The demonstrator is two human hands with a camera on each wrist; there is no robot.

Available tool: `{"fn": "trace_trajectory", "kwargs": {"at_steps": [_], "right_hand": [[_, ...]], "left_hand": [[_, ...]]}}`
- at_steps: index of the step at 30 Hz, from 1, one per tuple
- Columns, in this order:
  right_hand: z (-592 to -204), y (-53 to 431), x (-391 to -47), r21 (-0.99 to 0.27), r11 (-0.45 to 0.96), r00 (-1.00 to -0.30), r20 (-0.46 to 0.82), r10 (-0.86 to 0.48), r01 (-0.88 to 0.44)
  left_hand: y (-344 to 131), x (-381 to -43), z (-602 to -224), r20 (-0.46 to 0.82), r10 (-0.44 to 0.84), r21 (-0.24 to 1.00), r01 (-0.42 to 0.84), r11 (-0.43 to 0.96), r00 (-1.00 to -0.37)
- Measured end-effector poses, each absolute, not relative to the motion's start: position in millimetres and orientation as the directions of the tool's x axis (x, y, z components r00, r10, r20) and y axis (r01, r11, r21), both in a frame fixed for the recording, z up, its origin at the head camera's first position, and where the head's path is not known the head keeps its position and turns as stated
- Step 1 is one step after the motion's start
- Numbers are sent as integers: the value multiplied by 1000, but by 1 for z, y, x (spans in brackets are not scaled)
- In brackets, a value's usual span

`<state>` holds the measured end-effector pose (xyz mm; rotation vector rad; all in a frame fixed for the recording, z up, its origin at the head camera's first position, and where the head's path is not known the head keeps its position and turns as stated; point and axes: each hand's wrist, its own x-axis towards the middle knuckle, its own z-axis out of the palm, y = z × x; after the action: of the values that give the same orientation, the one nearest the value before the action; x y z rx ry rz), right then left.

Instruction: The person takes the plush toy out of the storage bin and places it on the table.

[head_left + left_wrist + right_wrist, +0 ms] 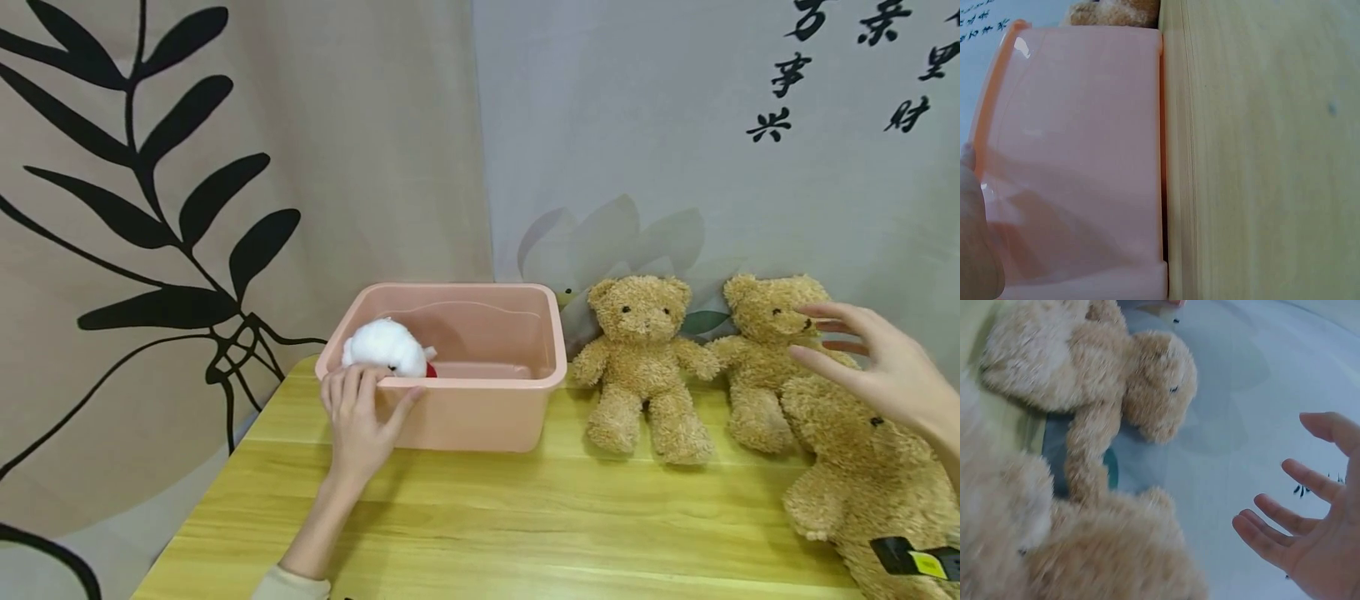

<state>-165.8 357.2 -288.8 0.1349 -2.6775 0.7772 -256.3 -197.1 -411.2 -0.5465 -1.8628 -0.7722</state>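
My left hand [358, 421] holds the front rim of a pink plastic bin [472, 421], fingers hooked over the edge and thumb along its outer side. Inside the bin, at the left, lies a white plush toy [386, 346] with a bit of red on it, partly hidden by the front wall. At the right, my right hand [873, 362] is raised with fingers spread and nothing in them. It overlaps a brown teddy bear [862, 475] leaning at the front right. Behind that bear sits a second teddy bear [761, 358], and a third teddy bear [637, 358] is beside the bin.
The wooden table [480, 517] carries the bin and the bears. Behind it hangs a light curtain [390, 142] with black leaf prints and dark characters. A black strap with a yellow patch [926, 564] shows at the lower right, in front of the nearest bear.
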Motion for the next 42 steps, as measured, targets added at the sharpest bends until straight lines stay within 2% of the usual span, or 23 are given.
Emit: {"fn": "trace_trajectory", "kwargs": {"at_steps": [16,25,42], "right_hand": [[-259,275,-204,-547,733,-899,386,-206,-403],[-259,232,-227,-531,657,-835,448,-319,-536],[-282,165,-260,-570,553,-794,463,-394,-607]], "left_hand": [[-198,-256,-412,919,28,263,663,701,-393],[-198,-256,-411,921,30,259,668,697,-389],[-197,-256,-411,923,29,254,665,702,-383]]}}
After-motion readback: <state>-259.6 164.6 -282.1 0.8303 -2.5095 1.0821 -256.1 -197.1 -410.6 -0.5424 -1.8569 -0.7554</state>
